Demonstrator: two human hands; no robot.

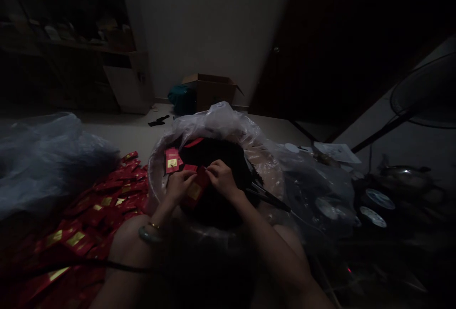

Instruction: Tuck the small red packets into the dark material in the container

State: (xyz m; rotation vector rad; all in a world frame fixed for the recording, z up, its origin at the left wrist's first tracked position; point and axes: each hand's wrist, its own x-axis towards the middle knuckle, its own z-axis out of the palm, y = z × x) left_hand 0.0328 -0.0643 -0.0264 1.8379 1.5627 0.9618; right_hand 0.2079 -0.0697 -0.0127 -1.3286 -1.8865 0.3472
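Both hands are at the top edge of a red packet with a gold label, held over a round container lined with clear plastic. My left hand pinches its left corner, and my right hand pinches the right corner. Dark loose material, too dim to identify, fills the container. Other red packets lie on it, left of my hands. A long dark-handled tool rests on the right side of the fill; its kind is hard to tell.
Many red and gold packets are heaped at left beside a big clear plastic bag. An open cardboard box stands by the wall. At right are a fan, a metal kettle and small dishes.
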